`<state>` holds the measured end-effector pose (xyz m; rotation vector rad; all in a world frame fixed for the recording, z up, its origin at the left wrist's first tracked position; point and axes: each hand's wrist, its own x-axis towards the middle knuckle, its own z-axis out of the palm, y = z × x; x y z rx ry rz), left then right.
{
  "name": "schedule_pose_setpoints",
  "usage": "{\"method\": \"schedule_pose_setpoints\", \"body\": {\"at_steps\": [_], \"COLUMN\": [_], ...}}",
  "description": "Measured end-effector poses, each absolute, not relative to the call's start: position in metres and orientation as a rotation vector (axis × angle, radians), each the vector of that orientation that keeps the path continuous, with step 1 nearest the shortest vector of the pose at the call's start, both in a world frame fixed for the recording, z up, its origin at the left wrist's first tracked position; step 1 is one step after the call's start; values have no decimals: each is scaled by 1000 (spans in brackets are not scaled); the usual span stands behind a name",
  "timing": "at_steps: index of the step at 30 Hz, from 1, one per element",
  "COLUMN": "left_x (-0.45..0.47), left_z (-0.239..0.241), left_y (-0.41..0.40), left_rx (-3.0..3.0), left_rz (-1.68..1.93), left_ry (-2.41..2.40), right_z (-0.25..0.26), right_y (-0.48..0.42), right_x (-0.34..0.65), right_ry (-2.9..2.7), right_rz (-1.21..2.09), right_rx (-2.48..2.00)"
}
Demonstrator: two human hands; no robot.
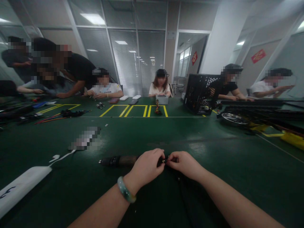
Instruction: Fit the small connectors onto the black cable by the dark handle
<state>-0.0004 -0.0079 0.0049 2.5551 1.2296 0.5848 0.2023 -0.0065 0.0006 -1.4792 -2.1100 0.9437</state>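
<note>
Electric screwdriver (121,161), one, lies sideways under my left hand (148,163), its smooth brownish barrel stepping down to a ridged black collar and a metal tip pointing left; my palm hides its rear end. My left fingers curl closely around that end, while my right hand (185,163) pinches narrowly at a small dark connector (163,161) with a brassy glint, mostly covered by my fingertips. A single thin black cable (182,193) runs from below my right hand towards me. One polished, mottled green bangle (126,190) rings my left wrist. Left of my grip sits one glossy white power bank (23,186), rounded at the edges, its white cord (63,157) leading to a pixelated slab (85,138). Beyond my hands, the green tabletop (133,136) carries yellow tape outlines (125,109), one grey metal box (161,99) with coloured wires (157,107), and, to the right, one perforated black computer case (201,93) blocking part of the far side, where seven people are spread out.
</note>
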Motion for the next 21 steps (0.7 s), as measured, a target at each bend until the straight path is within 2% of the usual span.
{"method": "schedule_pose_setpoints", "body": {"at_steps": [21], "left_x": [0], "left_z": [3], "left_y": [-6], "left_rx": [2578], "left_rz": [557], "left_ry": [1220], "right_z": [-1], "right_y": [-6], "right_x": [203], "right_ry": [-2112], "right_rz": [944], "right_rx": [-1474]}}
